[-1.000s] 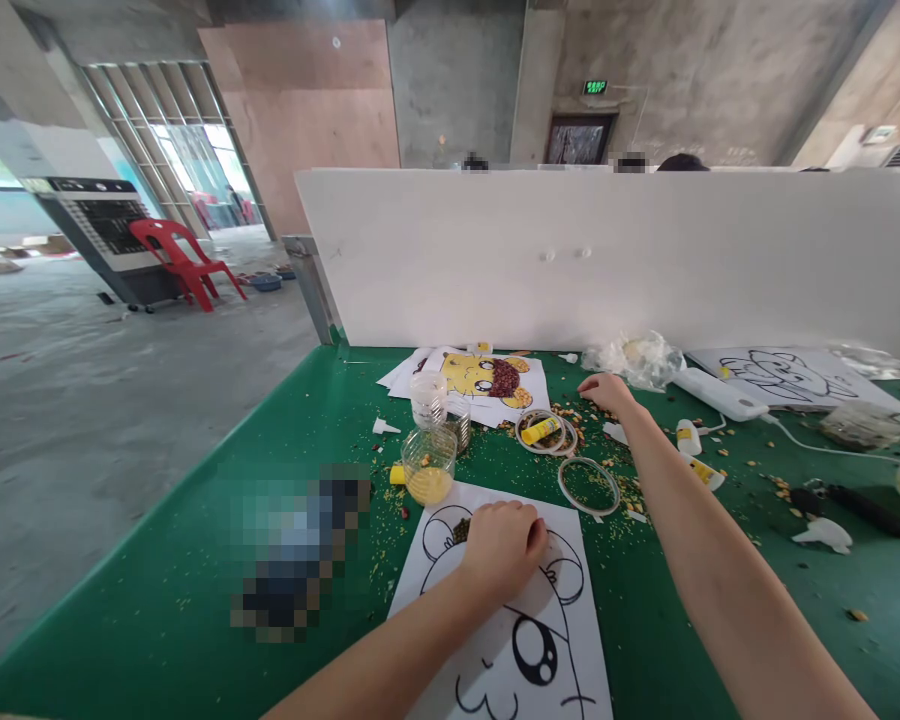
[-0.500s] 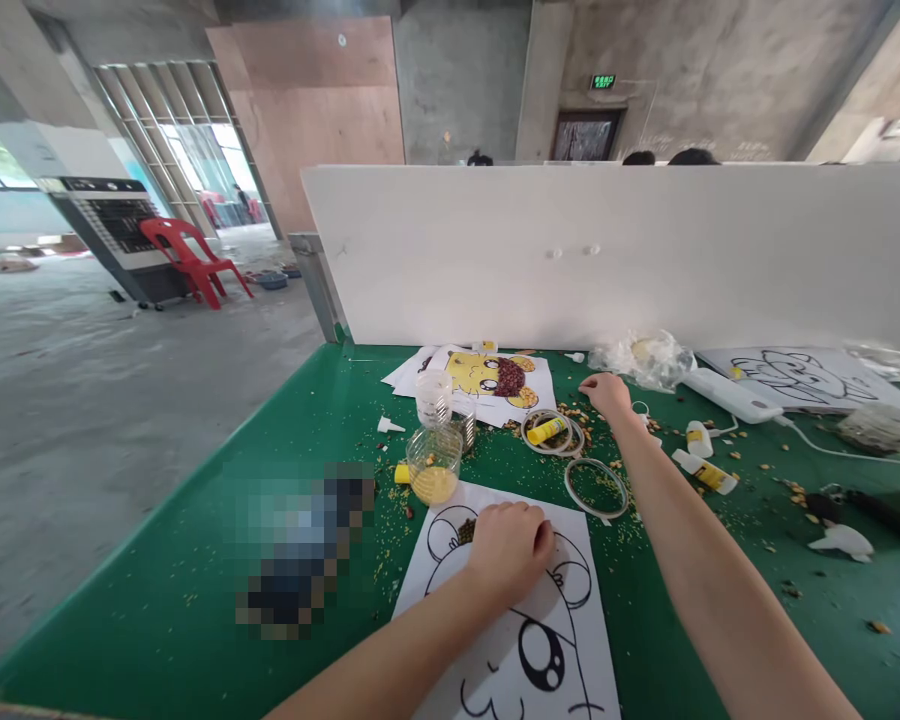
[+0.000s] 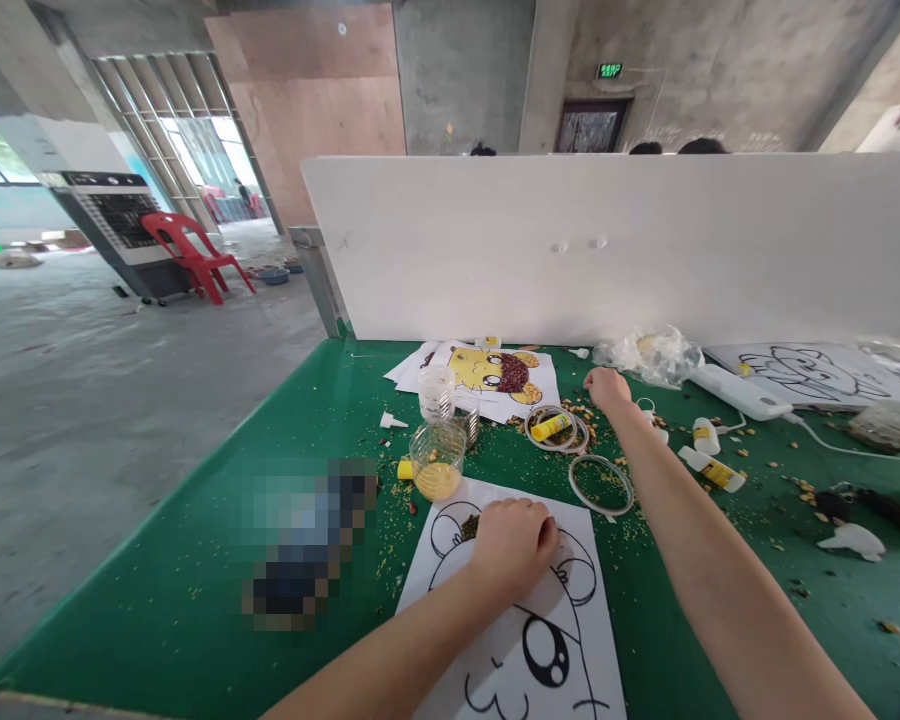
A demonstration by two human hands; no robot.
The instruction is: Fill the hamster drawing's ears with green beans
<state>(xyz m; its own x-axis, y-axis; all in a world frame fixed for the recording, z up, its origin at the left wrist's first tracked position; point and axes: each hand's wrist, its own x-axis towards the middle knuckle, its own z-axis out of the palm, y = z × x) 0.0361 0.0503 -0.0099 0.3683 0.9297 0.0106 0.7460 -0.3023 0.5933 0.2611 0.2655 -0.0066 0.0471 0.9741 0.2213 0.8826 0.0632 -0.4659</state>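
Note:
My left hand rests curled on a sheet of paper with a cartoon animal outline. Its fingers are closed, and whatever they may hold is hidden. Beside it, a dark patch of small seeds fills part of the drawn ear. My right hand reaches to the far side of the green table, low over scattered grains, its fingers pinched together; their contents cannot be made out. A clear plastic cup with yellow grains stands at the sheet's top edge. Close to my right forearm lies a clear ring.
Behind the cup are clear containers and a partly filled cartoon picture. A yellow glue bottle lies on rings; more glue bottles, a white power strip and a plastic bag lie right. A white partition borders the table.
The view has shifted slightly, so things sit a little further right. Both hands keep nearly the same places and closed shapes.

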